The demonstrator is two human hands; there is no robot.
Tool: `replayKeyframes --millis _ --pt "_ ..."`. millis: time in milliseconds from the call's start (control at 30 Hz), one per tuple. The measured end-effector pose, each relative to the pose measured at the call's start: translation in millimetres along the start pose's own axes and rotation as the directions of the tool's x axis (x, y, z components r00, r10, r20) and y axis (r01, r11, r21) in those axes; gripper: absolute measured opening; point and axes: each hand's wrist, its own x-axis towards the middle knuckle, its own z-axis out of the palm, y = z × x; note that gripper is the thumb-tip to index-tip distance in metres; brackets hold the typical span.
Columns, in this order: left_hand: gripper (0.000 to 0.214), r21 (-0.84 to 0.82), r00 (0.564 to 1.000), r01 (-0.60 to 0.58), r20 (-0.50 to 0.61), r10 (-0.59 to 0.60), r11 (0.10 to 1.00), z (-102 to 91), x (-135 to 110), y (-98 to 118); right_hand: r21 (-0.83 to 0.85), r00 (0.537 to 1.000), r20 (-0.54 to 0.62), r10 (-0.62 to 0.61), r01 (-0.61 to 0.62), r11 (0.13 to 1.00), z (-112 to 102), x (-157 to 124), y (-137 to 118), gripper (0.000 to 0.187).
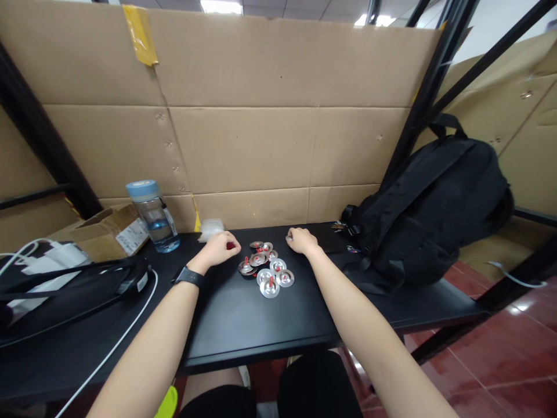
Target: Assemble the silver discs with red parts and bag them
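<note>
Several small silver discs with red centre pegs point(266, 267) lie in a loose pile on the black table point(243, 325). My left hand point(220, 248) rests just left of the pile, fingers curled around a small red piece point(230, 246). My right hand point(301, 240) sits just right of the pile, fingers pinched on a tiny silver part that is hard to make out. A dark band is on my left wrist point(188, 276).
A black backpack point(430, 215) leans at the right. A water bottle with a blue cap point(153, 216), a cardboard box point(108, 232), a black bag point(65, 290) and white cables point(113, 348) sit at the left. Cardboard walls point(261, 128) stand behind.
</note>
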Motion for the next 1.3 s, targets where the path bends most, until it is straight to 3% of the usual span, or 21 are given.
replayKeyframes --millis 100,200,333,433,633,800,1100,1300 --pt "0.023 -0.186 0.986 -0.116 0.099 0.136 0.976 2.2 2 9 0.002 0.999 -0.026 -0.02 0.02 1.0 3 2 0 0.029" --pt "0.022 -0.213 0.978 -0.13 0.134 0.16 0.968 4.3 1 15 0.071 0.985 -0.095 -0.143 0.15 0.986 9 6 -2 0.032" --pt "0.02 -0.222 0.978 -0.119 0.141 0.153 0.968 4.6 1 13 0.236 0.906 -0.235 -0.351 0.404 0.884 16 11 -12 0.025" --pt "0.021 -0.236 0.981 -0.117 0.124 0.149 0.965 3.0 1 11 0.309 0.866 -0.295 -0.404 0.486 0.817 17 6 -25 0.02" --pt "0.02 -0.216 0.99 -0.098 0.078 0.117 0.971 -2.9 -1 12 0.429 0.84 -0.266 -0.474 0.543 0.722 14 -16 -55 0.037" --pt "0.02 -0.213 0.994 -0.101 0.028 0.109 0.972 -6.8 -1 13 0.491 0.804 -0.248 -0.541 0.586 0.645 13 -29 -67 0.038" --pt "0.02 -0.191 0.986 -0.149 -0.103 0.131 0.97 -10.4 1 18 0.557 0.826 -0.223 -0.517 0.543 0.628 15 -38 -75 0.04" --pt "0.024 -0.153 0.97 -0.131 -0.222 0.095 0.979 -9.5 1 26 0.604 0.817 -0.242 -0.524 0.55 0.578 20 -38 -78 0.047"
